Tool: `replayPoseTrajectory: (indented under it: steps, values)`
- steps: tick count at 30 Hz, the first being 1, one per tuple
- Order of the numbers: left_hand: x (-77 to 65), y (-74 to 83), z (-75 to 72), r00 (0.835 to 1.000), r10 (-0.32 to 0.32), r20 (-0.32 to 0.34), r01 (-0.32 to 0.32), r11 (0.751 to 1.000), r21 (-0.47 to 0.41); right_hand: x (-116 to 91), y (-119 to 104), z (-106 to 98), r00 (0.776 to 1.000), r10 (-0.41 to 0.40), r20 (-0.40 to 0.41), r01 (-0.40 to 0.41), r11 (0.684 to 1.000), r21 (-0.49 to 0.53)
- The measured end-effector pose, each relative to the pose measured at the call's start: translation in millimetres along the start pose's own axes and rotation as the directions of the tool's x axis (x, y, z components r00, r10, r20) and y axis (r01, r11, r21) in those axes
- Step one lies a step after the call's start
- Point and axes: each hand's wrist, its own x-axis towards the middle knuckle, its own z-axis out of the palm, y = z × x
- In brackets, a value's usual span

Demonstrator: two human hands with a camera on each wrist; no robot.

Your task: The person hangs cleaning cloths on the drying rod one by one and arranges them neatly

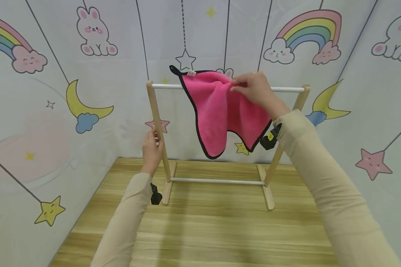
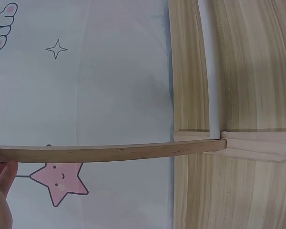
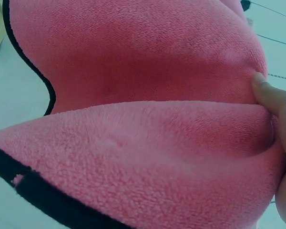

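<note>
A pink towel (image 1: 208, 111) with black edging hangs in folds in front of the top bar (image 1: 168, 86) of a small wooden drying rack. My right hand (image 1: 254, 89) pinches its upper part between thumb and fingers, at about the height of the bar. A black loop (image 1: 175, 69) and a white label stick out at the towel's upper left corner. In the right wrist view, the thumb (image 3: 269, 93) presses into the fleecy cloth (image 3: 148, 138). My left hand (image 1: 152, 150) grips the rack's left post (image 1: 161, 137) about midway up; the left wrist view shows fingers on this post (image 2: 109, 154).
The rack's feet (image 1: 265, 193) stand on a wood-grain surface (image 1: 220, 230), joined by a white lower bar (image 1: 217, 181). Behind and at both sides hang pale sheets printed with rainbows, moons, stars and rabbits. Black wrist cameras (image 1: 156, 195) sit on both sleeves.
</note>
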Motion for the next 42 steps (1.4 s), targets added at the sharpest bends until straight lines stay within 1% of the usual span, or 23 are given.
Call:
replayPoseTrajectory:
  steps: [4,8,10,13,16,17,18,19,20,21,22,23,25,26,27,28,29,30,31,32,36,38,42]
  values:
    - [-1.3,-0.6,-1.1,1.000,0.000,-0.001,0.000,1.000,0.001,0.1,0.7,-1.3,0.997,0.057,0.056,-0.057,0.998,0.006]
    - [-3.7,-1.4,-2.5,1.000,-0.025,-0.013,0.025,1.000,0.005,0.0,-0.1,-0.3,0.991,0.101,0.093,-0.103,0.994,0.021]
    - [-5.2,-0.9,-3.1,0.999,-0.033,-0.042,0.033,0.999,0.003,-0.3,-0.8,0.4,0.988,0.114,0.105,-0.117,0.993,0.026]
    - [-5.7,1.9,-2.3,0.992,-0.011,-0.128,0.013,1.000,0.011,-0.1,-1.6,1.1,0.986,0.120,0.112,-0.124,0.992,0.030]
    - [-3.7,15.5,1.5,0.981,0.022,-0.194,-0.032,0.998,-0.047,0.0,-1.8,1.3,0.985,0.128,0.113,-0.132,0.991,0.031]
    - [-3.0,22.5,3.6,0.982,0.023,-0.190,-0.040,0.995,-0.088,0.0,-1.7,1.3,0.985,0.131,0.115,-0.135,0.990,0.028]
    - [-2.6,31.4,5.8,0.986,0.020,-0.168,-0.045,0.989,-0.144,0.0,-1.6,1.3,0.984,0.134,0.116,-0.138,0.990,0.027]
    - [-2.7,41.3,8.3,0.992,0.003,-0.126,-0.031,0.975,-0.219,-0.1,-1.3,1.3,0.984,0.137,0.117,-0.141,0.990,0.027]
    - [-3.3,51.9,10.7,0.998,-0.026,-0.056,0.007,0.949,-0.314,-0.3,-1.2,1.3,0.983,0.138,0.118,-0.142,0.990,0.025]
    - [-4.1,62.6,13.3,0.998,-0.057,0.019,0.060,0.911,-0.409,-0.4,-1.1,1.4,0.983,0.138,0.119,-0.141,0.990,0.025]
    - [-5.2,72.9,15.5,0.991,-0.087,0.103,0.126,0.864,-0.487,-0.5,-0.9,1.4,0.984,0.134,0.119,-0.137,0.990,0.023]
    - [-6.6,82.5,17.7,0.975,-0.120,0.185,0.204,0.809,-0.551,-0.5,-0.8,1.4,0.985,0.129,0.119,-0.133,0.991,0.025]
    - [-9.0,98.7,22.0,0.933,-0.167,0.320,0.339,0.711,-0.616,-0.9,-0.9,1.5,0.986,0.119,0.118,-0.123,0.992,0.026]
    - [-9.7,104.8,23.9,0.913,-0.176,0.368,0.384,0.677,-0.629,-1.2,-0.9,1.5,0.987,0.114,0.117,-0.117,0.993,0.025]
    - [-10.1,109.6,26.0,0.902,-0.177,0.394,0.405,0.661,-0.631,-1.5,-0.8,1.7,0.987,0.110,0.116,-0.114,0.993,0.027]
    - [-10.6,113.5,27.6,0.895,-0.176,0.410,0.417,0.656,-0.629,-1.7,-0.6,1.8,0.988,0.107,0.114,-0.111,0.994,0.027]
    - [-11.0,116.4,28.9,0.892,-0.174,0.416,0.420,0.656,-0.627,-1.9,-0.5,1.9,0.988,0.103,0.112,-0.107,0.994,0.028]
    - [-11.1,118.5,29.9,0.896,-0.169,0.410,0.411,0.665,-0.624,-2.2,-0.3,2.2,0.989,0.100,0.110,-0.104,0.994,0.032]
    - [-11.0,119.7,30.6,0.903,-0.158,0.400,0.396,0.667,-0.631,-2.3,-0.2,2.5,0.990,0.095,0.107,-0.100,0.994,0.037]
    - [-10.8,120.9,30.6,0.912,-0.150,0.382,0.375,0.681,-0.629,-2.3,0.1,2.8,0.991,0.090,0.104,-0.095,0.995,0.042]
    - [-6.7,123.6,26.7,0.945,-0.127,0.302,0.298,0.716,-0.631,-1.3,1.5,3.8,0.993,0.082,0.080,-0.086,0.995,0.056]
    - [-2.9,124.4,22.7,0.953,-0.133,0.272,0.280,0.732,-0.621,-0.7,1.8,3.7,0.994,0.089,0.063,-0.093,0.994,0.061]
    - [9.7,127.0,11.9,0.968,-0.152,0.202,0.247,0.738,-0.628,2.9,1.0,1.7,0.994,0.105,0.012,-0.106,0.992,0.069]
